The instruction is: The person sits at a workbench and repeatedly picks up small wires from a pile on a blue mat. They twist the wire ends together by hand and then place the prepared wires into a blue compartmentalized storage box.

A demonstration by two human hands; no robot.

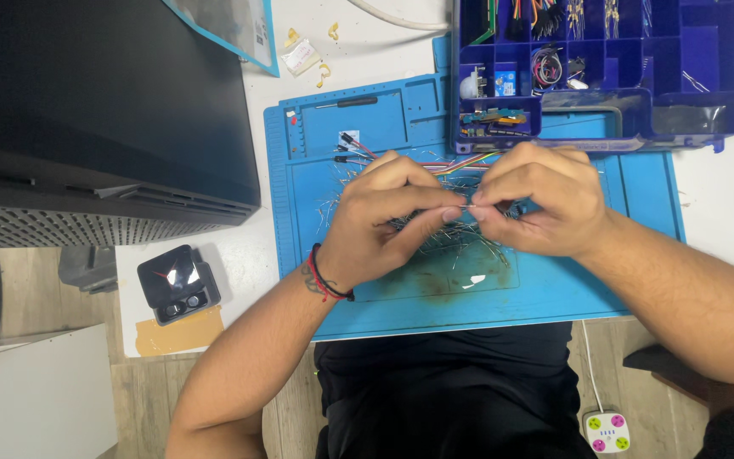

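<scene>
A large black computer case (104,110) fills the left of the white counter (724,212); beside it lies a blue silicone work mat (554,289) with a raised rim, and a dark blue plastic compartment box (698,59) of small parts overlaps the mat's far right corner; a small black open case (177,285) sits well apart near the counter's near-left edge. Over the mat's middle, the left hand (375,225) and right hand (541,200) meet, fingers of both pinched together on a thin bare metal wire lead (467,206) held just above a loose heap of similar silvery leads (469,242); coloured jumper wires (460,163) lie just behind. The lead looks light, springy and easily bent, best gripped near its ends; open mat remains toward the near edge and right side, while the box crowds the far side.
</scene>
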